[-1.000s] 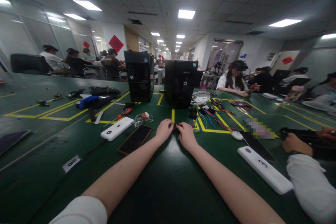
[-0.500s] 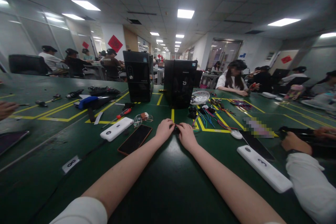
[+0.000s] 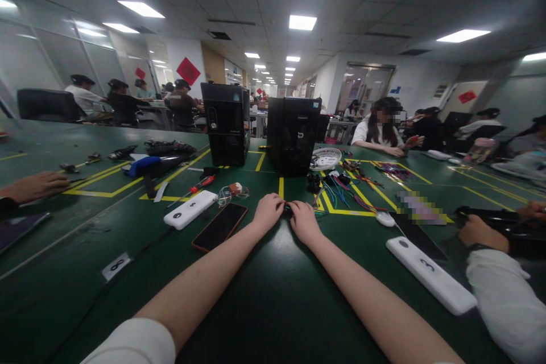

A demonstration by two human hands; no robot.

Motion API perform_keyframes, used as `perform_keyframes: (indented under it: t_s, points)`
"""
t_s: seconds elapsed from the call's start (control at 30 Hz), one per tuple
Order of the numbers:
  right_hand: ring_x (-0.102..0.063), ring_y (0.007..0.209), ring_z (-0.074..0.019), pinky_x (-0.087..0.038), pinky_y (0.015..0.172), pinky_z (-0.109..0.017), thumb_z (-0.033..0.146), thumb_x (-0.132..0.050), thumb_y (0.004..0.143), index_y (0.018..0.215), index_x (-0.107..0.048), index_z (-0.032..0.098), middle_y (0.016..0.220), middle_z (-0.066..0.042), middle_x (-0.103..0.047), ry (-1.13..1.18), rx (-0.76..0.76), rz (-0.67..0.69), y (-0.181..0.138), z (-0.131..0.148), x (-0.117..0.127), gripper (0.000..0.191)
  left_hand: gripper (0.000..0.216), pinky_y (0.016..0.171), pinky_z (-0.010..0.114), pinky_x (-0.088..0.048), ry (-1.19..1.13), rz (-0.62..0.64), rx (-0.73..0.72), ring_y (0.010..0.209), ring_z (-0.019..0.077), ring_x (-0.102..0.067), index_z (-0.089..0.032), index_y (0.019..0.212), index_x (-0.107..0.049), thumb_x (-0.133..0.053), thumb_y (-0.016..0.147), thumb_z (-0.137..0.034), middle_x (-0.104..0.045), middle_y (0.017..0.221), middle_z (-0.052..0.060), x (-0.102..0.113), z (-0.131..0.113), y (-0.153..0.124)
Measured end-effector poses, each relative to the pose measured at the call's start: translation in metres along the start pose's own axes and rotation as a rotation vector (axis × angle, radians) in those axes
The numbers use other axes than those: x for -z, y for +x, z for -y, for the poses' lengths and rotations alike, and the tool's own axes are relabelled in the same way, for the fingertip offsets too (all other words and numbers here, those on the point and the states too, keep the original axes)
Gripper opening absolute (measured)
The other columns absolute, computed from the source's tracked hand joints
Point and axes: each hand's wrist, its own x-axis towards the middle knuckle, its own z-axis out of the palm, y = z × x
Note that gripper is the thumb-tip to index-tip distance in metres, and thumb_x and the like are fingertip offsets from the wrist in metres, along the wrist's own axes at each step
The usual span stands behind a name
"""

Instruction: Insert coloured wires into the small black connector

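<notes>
My left hand [image 3: 268, 211] and my right hand [image 3: 304, 222] rest close together at the table's middle, fingers curled inward. Between their fingertips is a small black piece [image 3: 287, 206], mostly covered and too small to name; both hands grip it. Left of my left hand lies a phone [image 3: 220, 227] with a dark screen and an orange-brown edge. Beyond my hands a black computer case [image 3: 294, 136] stands upright. To the right of it are coloured wires [image 3: 336, 190] and a white basket [image 3: 326, 158].
A second computer case [image 3: 225, 125] stands at back left. White numbered power banks [image 3: 190, 210] lie on both sides, with a red screwdriver [image 3: 202, 183] nearby. At left a co-worker's hand [image 3: 36, 185] rests on the green table; a co-worker's sleeve [image 3: 499, 290] is at right.
My fingertips have parted slightly, showing a little more of the small black piece. At the left edge, a co-worker's hand has come further in over the table.
</notes>
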Motion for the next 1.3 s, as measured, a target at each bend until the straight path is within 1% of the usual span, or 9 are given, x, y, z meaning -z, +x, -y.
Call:
perform_keyframes:
  t_s: [0.3,0.4,0.53,0.67,0.73,0.8,0.93,1.03,1.3]
  points:
    - [-0.046,0.109,-0.0211,-0.025,0.100,-0.041,0.011,-0.044,0.076,0.118,-0.051,0.017,0.115,-0.011,-0.055,-0.017,-0.002,-0.014,0.000,0.001,-0.002,0.043,0.022,0.086,0.033,-0.040,0.067,0.050,-0.045,0.092,0.0197,-0.053,-0.019,0.089,-0.066,-0.044,0.086,-0.023,-0.061,0.092,0.007,0.006,-0.004,0.003]
    - [-0.048,0.108,-0.0197,-0.021,0.102,-0.041,0.015,-0.041,0.081,0.118,-0.051,0.016,0.113,-0.010,-0.057,0.003,-0.016,-0.089,0.003,-0.003,0.001,0.038,0.021,0.085,0.033,-0.041,0.044,0.041,-0.049,0.091,0.0194,-0.054,-0.019,0.089,-0.065,-0.044,0.086,-0.023,-0.061,0.092,0.007,0.005,-0.002,0.002]
    - [-0.053,0.102,-0.0177,-0.019,0.102,-0.040,0.019,-0.034,0.088,0.112,-0.054,0.015,0.105,-0.009,-0.062,0.013,-0.097,-0.185,0.008,-0.025,0.008,0.032,0.019,0.084,0.033,-0.042,-0.006,0.018,-0.058,0.090,0.0191,-0.055,-0.019,0.091,-0.063,-0.046,0.085,-0.023,-0.061,0.093,0.006,0.002,0.002,0.001]
    - [-0.058,0.085,-0.0176,-0.027,0.096,-0.038,0.021,-0.033,0.089,0.098,-0.060,0.017,0.086,-0.006,-0.067,-0.020,-0.189,-0.055,0.007,-0.048,0.007,0.028,0.019,0.087,0.034,-0.041,-0.039,0.005,-0.037,0.093,0.0192,-0.055,-0.019,0.094,-0.063,-0.047,0.085,-0.022,-0.062,0.095,0.006,0.001,0.003,0.000]
    - [-0.058,0.083,-0.0168,-0.028,0.094,-0.036,0.020,-0.035,0.089,0.089,-0.062,0.018,0.083,-0.004,-0.066,-0.022,-0.165,0.010,0.007,-0.053,0.004,0.027,0.018,0.087,0.034,-0.042,-0.045,0.018,-0.026,0.092,0.0192,-0.056,-0.019,0.091,-0.063,-0.046,0.085,-0.022,-0.062,0.094,0.006,0.002,0.003,0.001]
    - [-0.056,0.084,-0.0161,-0.029,0.091,-0.033,0.019,-0.037,0.087,0.085,-0.062,0.019,0.083,-0.003,-0.064,-0.023,-0.125,0.027,0.007,-0.053,0.002,0.025,0.019,0.086,0.033,-0.043,-0.057,0.028,-0.027,0.091,0.0190,-0.056,-0.019,0.089,-0.064,-0.046,0.085,-0.023,-0.062,0.093,0.006,0.002,0.004,0.001]
    - [-0.053,0.085,-0.0173,-0.031,0.086,-0.031,0.021,-0.040,0.086,0.085,-0.063,0.019,0.082,-0.004,-0.059,-0.029,-0.118,-0.085,0.009,-0.050,0.002,0.023,0.019,0.085,0.032,-0.043,-0.087,0.024,-0.074,0.091,0.0180,-0.056,-0.018,0.088,-0.064,-0.046,0.085,-0.022,-0.063,0.093,0.005,0.001,0.005,0.002]
    - [-0.051,0.087,-0.0185,-0.030,0.087,-0.033,0.023,-0.040,0.086,0.083,-0.063,0.019,0.084,-0.005,-0.059,-0.012,-0.153,-0.161,0.012,-0.048,0.003,0.023,0.019,0.085,0.031,-0.043,-0.079,0.029,-0.101,0.091,0.0179,-0.056,-0.018,0.088,-0.064,-0.046,0.085,-0.022,-0.063,0.092,0.006,0.001,0.005,0.002]
    - [-0.051,0.089,-0.0195,-0.027,0.089,-0.035,0.023,-0.040,0.087,0.084,-0.062,0.019,0.086,-0.005,-0.058,-0.027,-0.236,-0.198,0.018,-0.042,0.000,0.022,0.022,0.083,0.031,-0.043,-0.003,0.062,-0.097,0.091,0.0184,-0.055,-0.019,0.088,-0.064,-0.043,0.087,-0.024,-0.062,0.093,0.006,0.005,0.001,0.003]
